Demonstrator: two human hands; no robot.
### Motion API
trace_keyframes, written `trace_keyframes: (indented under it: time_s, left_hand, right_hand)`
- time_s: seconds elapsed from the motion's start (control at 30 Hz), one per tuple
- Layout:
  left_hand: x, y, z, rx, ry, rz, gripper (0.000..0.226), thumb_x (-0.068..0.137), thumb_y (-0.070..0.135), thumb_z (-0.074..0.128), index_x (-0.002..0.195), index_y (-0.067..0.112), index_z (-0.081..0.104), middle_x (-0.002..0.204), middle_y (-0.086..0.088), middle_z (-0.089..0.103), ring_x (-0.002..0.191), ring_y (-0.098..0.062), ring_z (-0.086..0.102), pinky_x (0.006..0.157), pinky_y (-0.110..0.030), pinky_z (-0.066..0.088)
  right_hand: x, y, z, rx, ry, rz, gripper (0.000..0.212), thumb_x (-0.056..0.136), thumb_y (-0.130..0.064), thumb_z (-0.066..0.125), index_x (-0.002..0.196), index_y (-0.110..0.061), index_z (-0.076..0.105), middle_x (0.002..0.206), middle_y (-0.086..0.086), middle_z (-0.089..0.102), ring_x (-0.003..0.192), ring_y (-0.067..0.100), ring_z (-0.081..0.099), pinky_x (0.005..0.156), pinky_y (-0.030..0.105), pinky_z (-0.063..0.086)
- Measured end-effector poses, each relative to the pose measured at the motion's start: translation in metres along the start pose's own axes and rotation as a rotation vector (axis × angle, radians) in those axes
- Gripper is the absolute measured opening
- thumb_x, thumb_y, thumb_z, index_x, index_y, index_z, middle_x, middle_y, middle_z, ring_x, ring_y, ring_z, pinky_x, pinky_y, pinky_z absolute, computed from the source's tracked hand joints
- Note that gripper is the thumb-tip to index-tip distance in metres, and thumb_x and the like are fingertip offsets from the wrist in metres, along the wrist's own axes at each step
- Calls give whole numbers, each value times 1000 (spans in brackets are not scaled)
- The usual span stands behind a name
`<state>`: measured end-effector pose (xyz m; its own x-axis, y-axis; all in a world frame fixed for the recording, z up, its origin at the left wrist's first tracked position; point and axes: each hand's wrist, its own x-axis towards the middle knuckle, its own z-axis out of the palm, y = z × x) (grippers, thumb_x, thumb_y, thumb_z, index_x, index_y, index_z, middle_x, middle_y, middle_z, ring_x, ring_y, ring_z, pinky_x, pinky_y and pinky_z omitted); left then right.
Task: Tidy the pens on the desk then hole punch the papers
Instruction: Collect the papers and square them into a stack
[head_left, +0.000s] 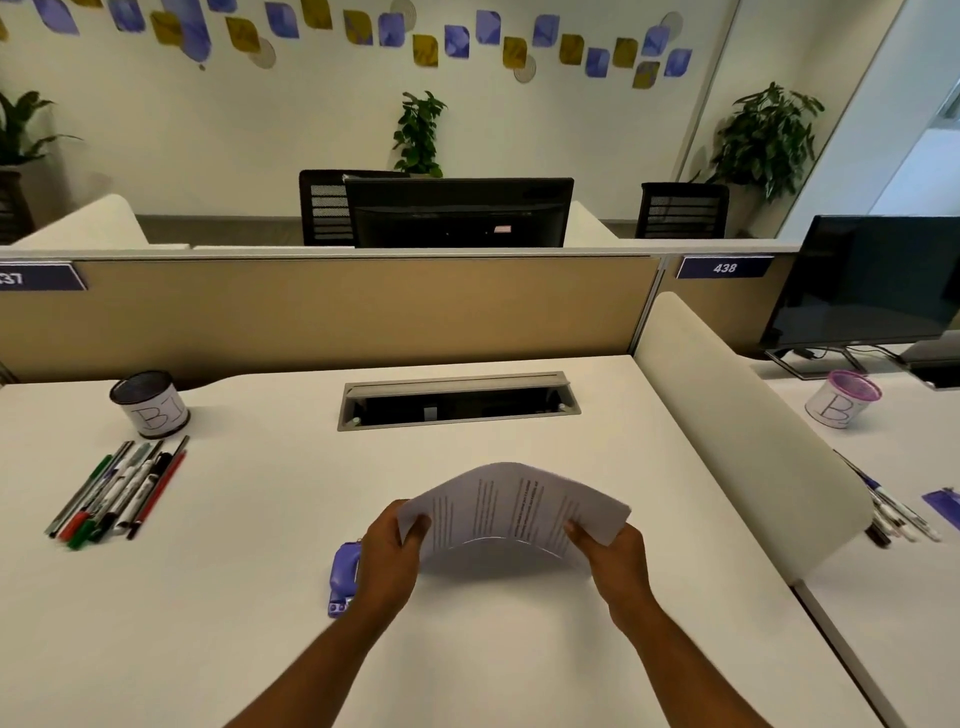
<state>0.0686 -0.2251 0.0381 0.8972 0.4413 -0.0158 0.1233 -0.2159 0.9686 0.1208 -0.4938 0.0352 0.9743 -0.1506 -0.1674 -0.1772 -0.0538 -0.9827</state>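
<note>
Hands are gripping the papers (511, 506) from both sides, left hand (388, 552) and right hand (613, 558) bowing them upward. Hole punch (344, 577) is sitting just beside the left wrist.

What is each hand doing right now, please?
Left hand: grips the left edge of the printed papers, which bow upward.
Right hand: grips the right edge of the same papers.

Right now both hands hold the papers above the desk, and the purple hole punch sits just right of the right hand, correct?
Not quite. In the head view the purple hole punch sits by the left hand, not the right hand. Both hands do hold the papers above the desk.
</note>
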Motion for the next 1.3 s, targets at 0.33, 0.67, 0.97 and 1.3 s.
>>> trace_keyframes:
  time_s: [0.33,0.67,0.97,1.3]
  left_hand:
    - [-1,-11,6,74,-25,-61,24,97,20,61,120,21,56,102,4,68,91,-15,65,69,-19,52]
    - [15,14,-5,7,-1,-117,21,101,22,54,121,18,57,104,-2,71,85,-17,70,63,-26,54]
    - [3,15,12,-258,-40,-250,26,98,19,58,124,15,55,111,-10,70,95,-26,71,81,-47,61]
    - [1,13,-6,-318,22,-243,60,90,23,70,141,16,39,129,-2,58,114,-25,60,94,-41,52]
  right_hand:
    - [7,16,1,-43,-17,72,35,85,-15,81,116,-20,66,107,-1,74,100,20,70,77,26,57]
    - [15,-12,10,-111,208,118,91,80,-24,86,153,-22,31,146,8,51,128,31,57,106,52,51]
    - [-2,-23,44,622,-105,327,38,90,-3,72,126,-12,64,117,14,76,107,33,73,89,48,60]
    - [4,-43,36,365,-40,134,23,91,0,70,107,-16,70,106,7,79,96,29,77,83,46,64]
